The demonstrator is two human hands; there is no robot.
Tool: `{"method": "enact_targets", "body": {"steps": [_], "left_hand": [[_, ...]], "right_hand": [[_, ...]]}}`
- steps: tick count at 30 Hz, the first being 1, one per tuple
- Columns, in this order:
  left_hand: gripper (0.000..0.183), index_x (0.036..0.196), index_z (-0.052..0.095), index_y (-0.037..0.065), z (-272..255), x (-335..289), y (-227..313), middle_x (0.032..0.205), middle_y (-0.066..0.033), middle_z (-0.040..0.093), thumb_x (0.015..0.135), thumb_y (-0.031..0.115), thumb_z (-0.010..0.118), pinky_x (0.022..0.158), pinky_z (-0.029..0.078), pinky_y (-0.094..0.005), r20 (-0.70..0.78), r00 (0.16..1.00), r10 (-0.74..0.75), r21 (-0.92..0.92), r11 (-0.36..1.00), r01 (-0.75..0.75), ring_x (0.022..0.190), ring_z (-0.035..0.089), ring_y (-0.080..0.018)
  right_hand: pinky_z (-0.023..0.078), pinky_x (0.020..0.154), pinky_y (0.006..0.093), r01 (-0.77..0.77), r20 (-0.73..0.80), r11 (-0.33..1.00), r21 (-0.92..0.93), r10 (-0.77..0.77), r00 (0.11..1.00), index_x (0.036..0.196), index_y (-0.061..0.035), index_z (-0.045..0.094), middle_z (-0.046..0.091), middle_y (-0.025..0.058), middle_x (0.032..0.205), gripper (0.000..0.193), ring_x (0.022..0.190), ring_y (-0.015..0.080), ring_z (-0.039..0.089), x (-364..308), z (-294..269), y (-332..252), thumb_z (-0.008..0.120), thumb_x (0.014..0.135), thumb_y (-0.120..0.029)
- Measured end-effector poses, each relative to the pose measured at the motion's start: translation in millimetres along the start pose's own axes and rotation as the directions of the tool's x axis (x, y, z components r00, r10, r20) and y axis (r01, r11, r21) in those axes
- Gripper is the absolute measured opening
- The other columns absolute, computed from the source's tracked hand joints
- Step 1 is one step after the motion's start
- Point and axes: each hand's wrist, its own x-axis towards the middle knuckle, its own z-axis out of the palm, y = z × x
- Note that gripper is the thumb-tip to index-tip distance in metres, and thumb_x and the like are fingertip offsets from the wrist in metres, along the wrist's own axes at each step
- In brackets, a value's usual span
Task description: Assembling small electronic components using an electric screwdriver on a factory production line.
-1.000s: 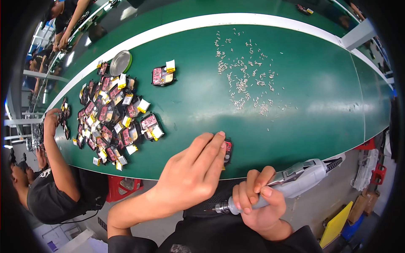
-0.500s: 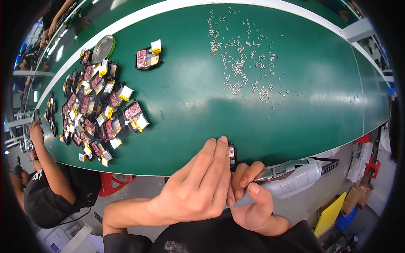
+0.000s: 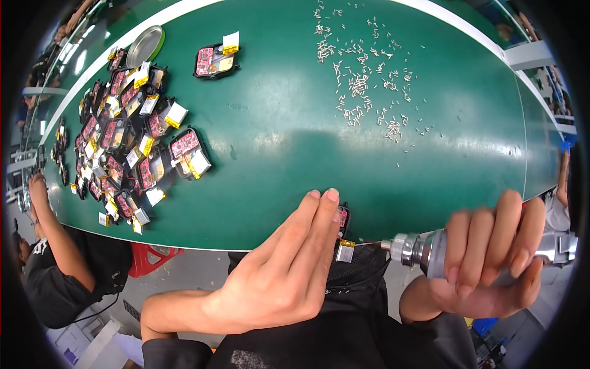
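My left hand [image 3: 279,264] lies at the table's front edge with its fingers straight and pressed together. It is on a small black device case [image 3: 344,216] with a red circuit board, most of which it covers; its thumb is hidden. A silver battery pack with yellow tape [image 3: 345,251] hangs from the case over the edge. To the right, my right hand [image 3: 491,246] is wrapped around a grey and silver electric screwdriver [image 3: 435,251]. The tool's nose points left toward the case, with a gap between them.
Several similar cases with red boards and batteries [image 3: 114,135] are piled on the green table [image 3: 264,166] at left. A round metal tin [image 3: 146,47] and a lone case [image 3: 215,60] lie farther back. Small screws [image 3: 359,86] are scattered at the far right. A co-worker's arm [image 3: 61,240] shows at left.
My right hand has moved right, away from the case, and now wraps around the screwdriver, whose nose shows. The battery has come into view. My left hand stays on the case.
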Motion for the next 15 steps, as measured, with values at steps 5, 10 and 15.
{"method": "enact_targets", "body": {"steps": [5,10,15], "left_hand": [[0.024,0.091,0.066,-0.017,4,2,0,0.106,-0.0283,0.066,0.069,-0.007,0.068,0.077,0.06,-0.0365,-0.043,0.999,-0.019,0.0,1.0,0.019,0.095,0.066,-0.0359],[0.024,0.09,0.066,-0.016,9,1,-1,0.103,-0.0266,0.067,0.068,-0.006,0.069,0.076,0.06,-0.0352,-0.084,0.996,-0.017,0.031,0.999,0.019,0.092,0.067,-0.0349],[0.024,0.087,0.066,-0.016,11,-1,-1,0.102,-0.0261,0.068,0.067,-0.005,0.069,0.076,0.06,-0.035,-0.1,0.995,-0.024,-0.002,1.0,0.023,0.091,0.068,-0.0342]], "right_hand": [[0.037,0.05,0.0279,-0.019,0.027,0.998,-0.061,0.021,0.999,0.084,-0.0087,0.042,0.041,0.0042,0.07,0.019,0.044,0.0121,0.04,12,-7,13,0.052,0.094,-0.021],[0.036,0.05,0.0278,-0.011,0.009,0.998,-0.06,0.011,1.0,0.084,-0.0085,0.042,0.041,0.004,0.07,0.018,0.043,0.0118,0.04,13,-8,21,0.051,0.094,-0.021],[0.038,0.05,0.0272,-0.063,0.039,0.993,-0.102,0.068,0.997,0.084,-0.0088,0.042,0.042,0.0036,0.069,0.017,0.042,0.0109,0.04,14,-9,19,0.051,0.093,-0.02]]}}
